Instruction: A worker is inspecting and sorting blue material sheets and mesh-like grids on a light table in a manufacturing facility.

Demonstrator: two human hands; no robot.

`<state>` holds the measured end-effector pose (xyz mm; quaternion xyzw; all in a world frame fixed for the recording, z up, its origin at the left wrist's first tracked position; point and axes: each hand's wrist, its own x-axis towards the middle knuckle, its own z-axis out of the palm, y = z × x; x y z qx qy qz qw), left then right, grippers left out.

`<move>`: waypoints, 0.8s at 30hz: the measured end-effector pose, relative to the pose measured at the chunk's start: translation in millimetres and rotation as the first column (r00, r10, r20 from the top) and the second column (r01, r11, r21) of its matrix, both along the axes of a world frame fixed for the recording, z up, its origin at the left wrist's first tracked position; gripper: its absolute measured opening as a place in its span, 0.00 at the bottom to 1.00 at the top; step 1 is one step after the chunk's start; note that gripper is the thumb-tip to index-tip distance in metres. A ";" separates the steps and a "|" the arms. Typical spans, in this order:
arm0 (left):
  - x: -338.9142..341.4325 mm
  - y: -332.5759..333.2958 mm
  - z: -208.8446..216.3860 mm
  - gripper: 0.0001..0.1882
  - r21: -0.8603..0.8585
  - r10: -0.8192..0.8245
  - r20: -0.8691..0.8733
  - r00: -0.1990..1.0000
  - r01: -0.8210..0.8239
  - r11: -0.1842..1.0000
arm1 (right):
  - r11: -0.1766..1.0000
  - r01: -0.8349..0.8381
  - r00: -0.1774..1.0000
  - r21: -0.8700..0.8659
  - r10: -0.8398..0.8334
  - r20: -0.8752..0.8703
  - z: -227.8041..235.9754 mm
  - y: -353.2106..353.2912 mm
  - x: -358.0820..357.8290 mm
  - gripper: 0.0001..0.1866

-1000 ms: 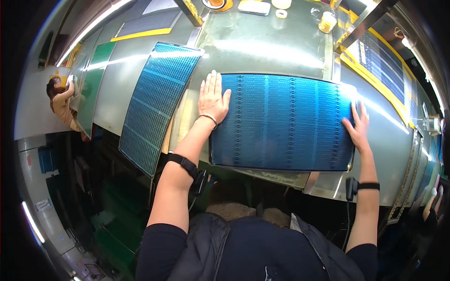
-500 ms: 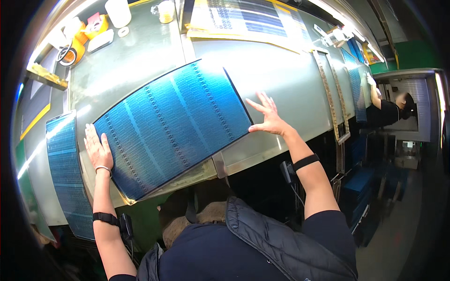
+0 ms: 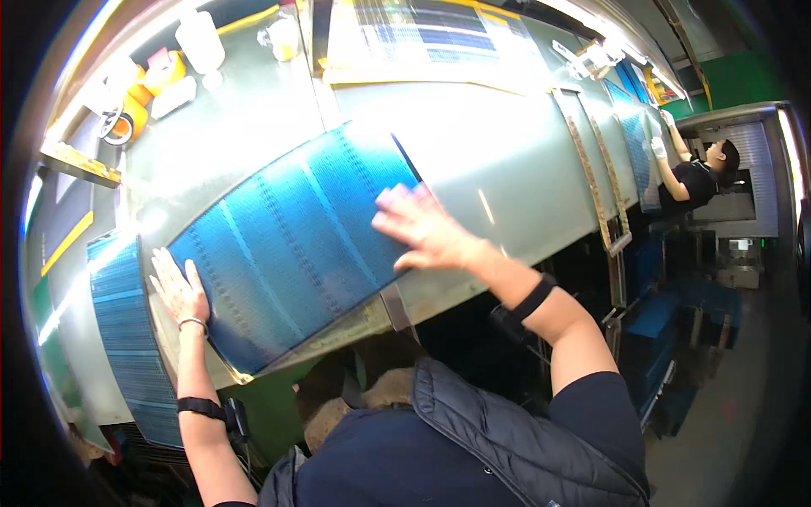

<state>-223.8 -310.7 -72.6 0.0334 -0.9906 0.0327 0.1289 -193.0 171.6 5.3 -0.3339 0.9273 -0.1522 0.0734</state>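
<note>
A blue solar panel, crossed by lighter stripes and dotted lines, lies tilted on the worktable in front of me. My left hand rests flat along its left edge, fingers stretched out. Over the panel's right part is my right hand, spread and somewhat blurred; whether it touches the surface I cannot tell. That hand covers part of the right edge. Another blue panel stands to the left of my left hand.
Orange tape rolls and a white bottle stand at the back left. A yellow-edged sheet lies at the back. Rails cross the table at right. A co-worker handles another panel beyond them.
My right hand has moved left from the panel's right edge to over its surface. My left hand stays at the left edge. The co-worker's hands have shifted.
</note>
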 end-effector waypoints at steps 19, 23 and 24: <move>133.2 10.9 43.7 0.46 0.343 -0.307 0.256 0.916 0.211 0.915 | 0.904 0.421 0.889 -0.074 -0.427 -0.165 -28.1 22.5 -9.0 0.35; 209.3 20.6 70.3 0.48 0.340 -0.580 0.191 0.792 0.501 0.796 | 0.890 0.455 0.873 -0.037 -0.454 -0.177 -34.3 35.3 77.8 0.38; 213.4 18.9 70.4 0.46 0.375 -0.580 0.136 0.803 0.500 0.780 | 0.879 0.477 0.869 0.011 -0.470 -0.153 -35.8 33.2 87.7 0.40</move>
